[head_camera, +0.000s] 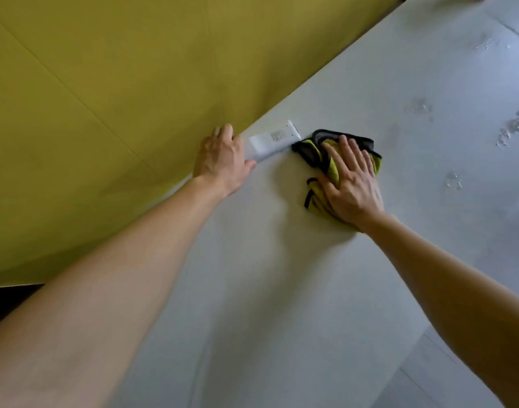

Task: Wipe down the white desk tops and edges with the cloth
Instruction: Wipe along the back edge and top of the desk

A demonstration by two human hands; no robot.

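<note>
The white desk top (281,275) runs diagonally from the lower left to the upper right. A yellow cloth with black edging (317,154) lies bunched on it near the back edge. My right hand (351,184) presses flat on the cloth with straight, spread fingers. My left hand (222,160) grips the near end of a white remote control (274,141) that lies along the desk's back edge, thumb on the desk side and fingers over the far side. The cloth's tip touches the remote's far end.
A yellow-green partition panel (105,98) stands along the desk's back edge on the left. Several wet foam or droplet patches (513,132) sit on the desk to the right. A seam to a neighbouring desk (511,30) shows at the top right.
</note>
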